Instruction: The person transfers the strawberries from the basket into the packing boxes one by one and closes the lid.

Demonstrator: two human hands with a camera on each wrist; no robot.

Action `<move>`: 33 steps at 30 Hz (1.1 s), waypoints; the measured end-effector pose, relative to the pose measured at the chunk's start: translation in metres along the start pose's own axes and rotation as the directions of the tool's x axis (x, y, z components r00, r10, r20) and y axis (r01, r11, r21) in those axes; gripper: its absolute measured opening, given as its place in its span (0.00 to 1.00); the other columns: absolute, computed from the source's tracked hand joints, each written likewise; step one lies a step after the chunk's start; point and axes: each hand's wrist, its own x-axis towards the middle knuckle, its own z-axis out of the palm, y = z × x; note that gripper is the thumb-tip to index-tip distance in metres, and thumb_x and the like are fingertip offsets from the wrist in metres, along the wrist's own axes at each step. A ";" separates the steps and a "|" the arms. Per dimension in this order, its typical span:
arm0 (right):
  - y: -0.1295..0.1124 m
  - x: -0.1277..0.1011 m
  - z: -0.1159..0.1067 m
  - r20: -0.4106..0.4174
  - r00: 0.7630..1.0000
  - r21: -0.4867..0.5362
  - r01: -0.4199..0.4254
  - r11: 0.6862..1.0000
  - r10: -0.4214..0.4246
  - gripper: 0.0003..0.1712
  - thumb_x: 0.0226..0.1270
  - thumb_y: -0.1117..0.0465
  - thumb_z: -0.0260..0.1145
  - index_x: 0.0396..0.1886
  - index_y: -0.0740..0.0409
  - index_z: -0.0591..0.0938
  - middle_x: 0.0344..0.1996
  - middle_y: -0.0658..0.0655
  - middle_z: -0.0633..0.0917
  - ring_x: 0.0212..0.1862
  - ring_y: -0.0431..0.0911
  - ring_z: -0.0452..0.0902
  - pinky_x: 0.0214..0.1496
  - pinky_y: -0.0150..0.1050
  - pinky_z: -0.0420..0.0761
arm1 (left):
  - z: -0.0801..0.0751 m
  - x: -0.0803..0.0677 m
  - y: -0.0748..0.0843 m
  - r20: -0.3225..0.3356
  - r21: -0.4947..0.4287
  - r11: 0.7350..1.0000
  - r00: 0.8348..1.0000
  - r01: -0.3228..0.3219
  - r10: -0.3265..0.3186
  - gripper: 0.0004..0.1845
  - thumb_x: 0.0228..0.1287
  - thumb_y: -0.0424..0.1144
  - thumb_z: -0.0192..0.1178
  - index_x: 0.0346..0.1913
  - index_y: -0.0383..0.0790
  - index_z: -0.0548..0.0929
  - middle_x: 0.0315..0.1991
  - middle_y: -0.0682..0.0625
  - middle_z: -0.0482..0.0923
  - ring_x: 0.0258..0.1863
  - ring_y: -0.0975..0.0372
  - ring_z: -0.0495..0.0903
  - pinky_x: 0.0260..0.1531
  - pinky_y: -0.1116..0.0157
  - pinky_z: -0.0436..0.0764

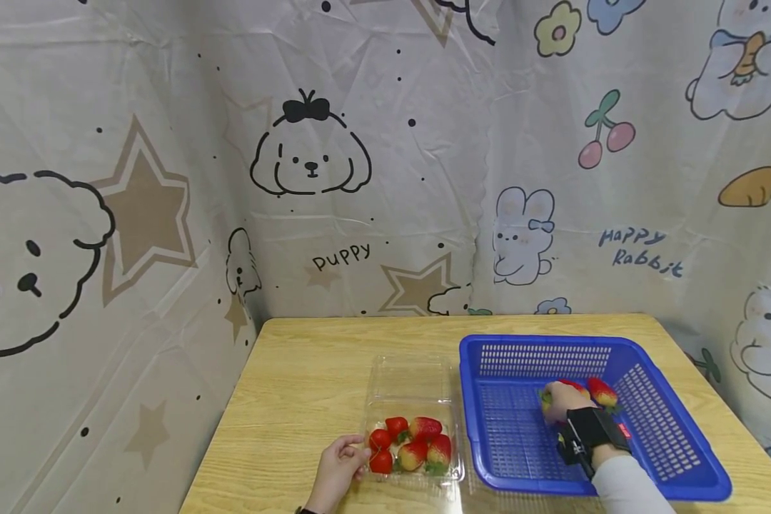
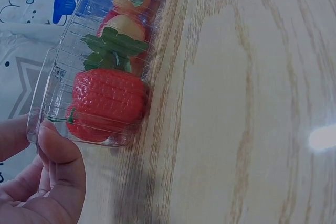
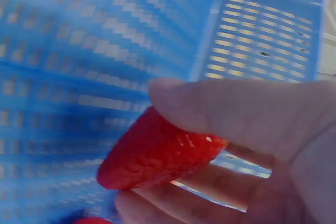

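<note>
My left hand [image 1: 338, 467] pinches the near left corner of a clear plastic clamshell box [image 2: 50, 77], its lip between thumb and finger. Red strawberries [image 1: 425, 428] with green leaves fill the box's right side, and smaller round red fruits [image 1: 380, 439] sit at its left. Over the blue basket [image 1: 507, 485], my right hand [image 1: 562, 403] reaches down inside. A red strawberry [image 3: 163, 153] is held between the thumb and fingers in the right wrist view. Another strawberry [image 1: 602, 392] lies beside that hand on the basket floor.
The box's lid [image 1: 411, 377] lies folded back toward the far side. Box and basket stand side by side on a wooden table [image 1: 295, 385]. A printed curtain [image 1: 373, 157] hangs close behind the table and along its left side.
</note>
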 end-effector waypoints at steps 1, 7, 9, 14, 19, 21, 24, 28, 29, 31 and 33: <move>-0.002 0.000 -0.004 0.007 1.000 0.004 -0.002 1.000 0.002 0.27 0.36 0.67 0.71 0.42 0.70 0.78 0.35 0.65 0.81 0.35 0.52 0.74 0.37 0.50 0.74 | 0.000 0.000 0.000 -0.001 0.001 1.000 1.000 -0.001 0.001 0.20 0.58 0.29 0.59 0.50 0.19 0.70 0.20 0.54 0.71 0.17 0.66 0.73 0.19 0.70 0.76; -0.024 -0.003 -0.038 0.047 0.999 0.057 0.002 0.998 -0.005 0.30 0.41 0.66 0.69 0.48 0.73 0.75 0.38 0.66 0.79 0.37 0.53 0.74 0.36 0.47 0.76 | -0.001 0.000 0.001 -0.004 0.011 1.000 1.000 -0.008 0.008 0.19 0.58 0.29 0.59 0.50 0.20 0.71 0.21 0.53 0.71 0.17 0.66 0.73 0.19 0.71 0.76; -0.037 -0.006 -0.050 0.041 0.998 0.054 0.039 0.998 -0.041 0.31 0.44 0.65 0.69 0.50 0.74 0.74 0.38 0.67 0.79 0.37 0.54 0.74 0.36 0.48 0.76 | -0.001 0.000 0.001 -0.004 0.014 1.000 1.000 -0.016 0.016 0.19 0.58 0.29 0.59 0.49 0.20 0.71 0.20 0.53 0.71 0.17 0.66 0.73 0.19 0.71 0.76; -0.070 -0.011 -0.074 -0.013 0.987 0.063 0.159 0.985 -0.158 0.31 0.51 0.65 0.67 0.53 0.76 0.70 0.33 0.62 0.78 0.32 0.49 0.72 0.33 0.44 0.75 | -0.001 0.000 0.001 -0.004 0.008 1.000 1.000 -0.021 0.021 0.19 0.58 0.29 0.60 0.49 0.19 0.71 0.20 0.54 0.71 0.17 0.66 0.73 0.19 0.71 0.76; -0.101 -0.014 -0.082 -0.127 0.950 0.094 0.298 0.950 -0.285 0.28 0.53 0.65 0.66 0.53 0.75 0.71 0.34 0.62 0.78 0.32 0.48 0.73 0.33 0.41 0.77 | 0.000 0.000 0.000 -0.004 0.008 1.000 1.000 -0.019 0.019 0.20 0.58 0.30 0.60 0.50 0.19 0.70 0.20 0.54 0.72 0.17 0.66 0.73 0.18 0.71 0.75; -0.112 -0.015 -0.080 -0.171 0.927 0.099 0.352 0.931 -0.333 0.27 0.53 0.66 0.66 0.53 0.74 0.71 0.36 0.63 0.79 0.34 0.49 0.75 0.34 0.42 0.79 | 0.000 0.000 0.000 -0.004 0.009 1.000 1.000 -0.013 0.013 0.20 0.58 0.30 0.60 0.50 0.19 0.71 0.20 0.54 0.72 0.16 0.67 0.73 0.18 0.71 0.75; -0.129 -0.015 -0.072 -0.227 0.888 0.090 0.428 0.899 -0.400 0.27 0.53 0.66 0.67 0.53 0.72 0.72 0.40 0.64 0.79 0.38 0.50 0.76 0.37 0.42 0.80 | 0.000 0.000 0.000 -0.004 0.005 1.000 1.000 -0.006 0.006 0.20 0.58 0.30 0.60 0.50 0.20 0.71 0.20 0.54 0.71 0.16 0.67 0.73 0.18 0.72 0.75; -0.151 -0.015 -0.054 -0.289 0.831 0.055 0.510 0.858 -0.475 0.27 0.53 0.66 0.68 0.53 0.68 0.73 0.44 0.63 0.78 0.42 0.51 0.76 0.39 0.41 0.80 | 0.000 0.000 0.000 -0.006 0.007 1.000 1.000 -0.016 0.016 0.20 0.58 0.29 0.60 0.50 0.19 0.70 0.20 0.53 0.71 0.16 0.67 0.73 0.17 0.72 0.74; -0.156 -0.014 -0.048 -0.302 0.819 0.044 0.523 0.851 -0.488 0.27 0.52 0.66 0.68 0.53 0.67 0.74 0.44 0.63 0.78 0.42 0.51 0.76 0.39 0.41 0.80 | 0.001 0.000 0.000 -0.007 0.007 1.000 1.000 -0.017 0.017 0.20 0.58 0.29 0.60 0.50 0.19 0.70 0.20 0.53 0.71 0.16 0.67 0.73 0.17 0.72 0.74; -0.166 -0.014 -0.037 -0.318 0.801 0.025 0.543 0.840 -0.508 0.26 0.52 0.65 0.69 0.52 0.65 0.74 0.44 0.61 0.78 0.42 0.50 0.76 0.39 0.39 0.79 | 0.001 -0.001 0.000 -0.007 0.006 1.000 1.000 -0.014 0.014 0.20 0.58 0.29 0.60 0.50 0.19 0.70 0.20 0.53 0.71 0.16 0.67 0.73 0.18 0.72 0.74; -0.174 -0.013 -0.026 -0.312 0.794 0.018 0.555 0.832 -0.522 0.26 0.52 0.64 0.70 0.52 0.64 0.75 0.42 0.59 0.78 0.41 0.49 0.76 0.38 0.38 0.79 | 0.001 -0.001 -0.001 -0.006 0.002 1.000 1.000 -0.002 0.002 0.20 0.58 0.29 0.60 0.50 0.20 0.70 0.20 0.53 0.71 0.16 0.67 0.73 0.18 0.71 0.75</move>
